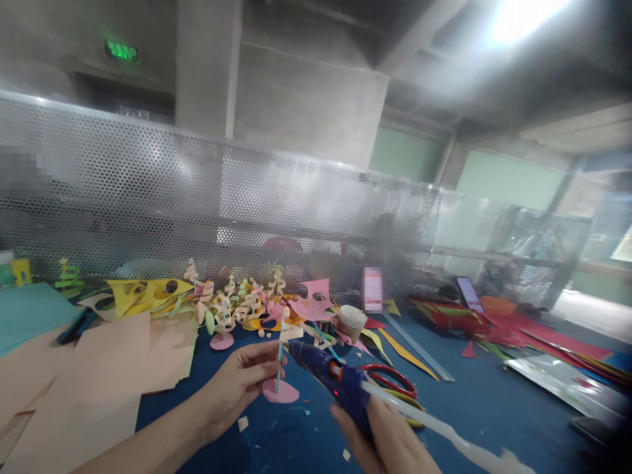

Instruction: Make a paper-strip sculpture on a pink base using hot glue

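My left hand (237, 385) pinches a thin light-blue stick (280, 352) that stands upright on a pink round paper base (282, 392). A pale paper piece sits at the stick's top, and a short pale paper strip (292, 334) juts out to its right; whether that strip is joined to it I cannot tell. Wrapped round the grip of a blue glue gun (320, 367) is my right hand (395, 438). The gun's nozzle points left, close to the stick, and a small red light glows on its side. A long whitish glue stick (419, 409) trails from its back.
Curled paper pieces (237, 299) crowd the far side before a perforated metal screen (123, 178). Peach paper sheets (108, 362) lie left. Red-handled scissors (395, 378), a paper cup (351, 321), a clear ruler (419, 349) and a phone (372, 289) are right of centre.
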Demonstrator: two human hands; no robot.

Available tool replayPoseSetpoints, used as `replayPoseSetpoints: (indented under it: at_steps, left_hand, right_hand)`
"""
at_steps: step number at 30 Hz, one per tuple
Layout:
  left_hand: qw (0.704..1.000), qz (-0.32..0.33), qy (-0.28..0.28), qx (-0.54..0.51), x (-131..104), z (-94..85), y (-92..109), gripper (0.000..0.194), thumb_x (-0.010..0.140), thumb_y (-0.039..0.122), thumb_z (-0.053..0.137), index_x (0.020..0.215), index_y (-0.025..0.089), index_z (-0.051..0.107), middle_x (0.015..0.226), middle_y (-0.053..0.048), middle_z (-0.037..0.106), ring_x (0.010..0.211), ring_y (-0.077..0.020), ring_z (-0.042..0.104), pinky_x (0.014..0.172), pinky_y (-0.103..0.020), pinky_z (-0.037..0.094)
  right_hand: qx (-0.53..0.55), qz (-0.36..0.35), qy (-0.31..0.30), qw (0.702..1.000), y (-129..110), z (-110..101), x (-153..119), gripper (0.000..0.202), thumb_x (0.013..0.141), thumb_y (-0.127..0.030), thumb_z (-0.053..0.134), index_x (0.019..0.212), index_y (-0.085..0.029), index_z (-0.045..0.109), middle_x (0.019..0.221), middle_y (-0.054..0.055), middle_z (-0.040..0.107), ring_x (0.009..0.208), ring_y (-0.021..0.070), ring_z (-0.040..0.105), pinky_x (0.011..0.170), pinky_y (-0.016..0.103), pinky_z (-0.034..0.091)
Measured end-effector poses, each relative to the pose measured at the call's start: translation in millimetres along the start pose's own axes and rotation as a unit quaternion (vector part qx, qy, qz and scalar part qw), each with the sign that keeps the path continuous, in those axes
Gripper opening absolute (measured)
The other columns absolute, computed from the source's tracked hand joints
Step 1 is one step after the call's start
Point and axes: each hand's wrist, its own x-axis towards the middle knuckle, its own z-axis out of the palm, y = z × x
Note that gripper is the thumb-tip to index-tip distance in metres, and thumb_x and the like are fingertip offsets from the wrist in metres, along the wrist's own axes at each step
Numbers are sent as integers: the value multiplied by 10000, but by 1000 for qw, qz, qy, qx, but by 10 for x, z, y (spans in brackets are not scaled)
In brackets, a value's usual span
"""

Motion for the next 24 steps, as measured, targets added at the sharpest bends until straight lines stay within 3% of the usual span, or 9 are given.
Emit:
replayPoseSetpoints:
  at_steps: [3, 14, 18, 21, 24]
  left_hand:
    - [1000, 1, -5, 2, -1, -10, -9, 282, 532, 161, 780, 800, 134, 696, 706, -24, 649, 617, -81, 555, 576, -171, 384]
    - [1000, 8, -15, 4, -5, 0, 5, 283, 531, 167, 782, 799, 147, 695, 696, -10, 643, 613, -72, 560, 573, -153, 397]
    - [1000, 3, -2, 1, 5, -23, -14, 336, 518, 171, 788, 840, 167, 691, 713, -10, 648, 628, -85, 574, 588, -169, 408]
    - [1000, 7, 3, 4, 19, -37, -17, 350, 508, 181, 794, 842, 175, 690, 709, -8, 651, 613, -85, 575, 575, -170, 408]
    - [1000, 4, 6, 13, 23, -45, -4, 342, 516, 202, 790, 841, 176, 687, 718, -10, 653, 616, -83, 575, 573, -167, 407]
  right_hand:
    - [-4, -22, 6, 1000, 26, 40, -25, 387, 849, -423, 388, 1021, -159, 612, 861, 119, 685, 821, 249, 643, 663, 309, 542]
    - [67, 33, 28, 997, -19, -22, 10, 372, 818, -450, 414, 1006, -209, 627, 799, 104, 679, 811, 255, 633, 686, 328, 523]
    - [91, 46, 7, 995, -34, -32, 19, 368, 790, -466, 455, 975, -200, 629, 834, 104, 682, 777, 247, 639, 673, 314, 522]
    - [118, 112, -1, 987, -40, -119, 34, 367, 773, -475, 473, 964, -198, 622, 829, 98, 687, 756, 234, 640, 649, 280, 519]
    - [155, 208, -49, 965, 111, -263, 44, 364, 779, -485, 440, 926, -207, 623, 726, 65, 686, 625, 191, 627, 578, 230, 504]
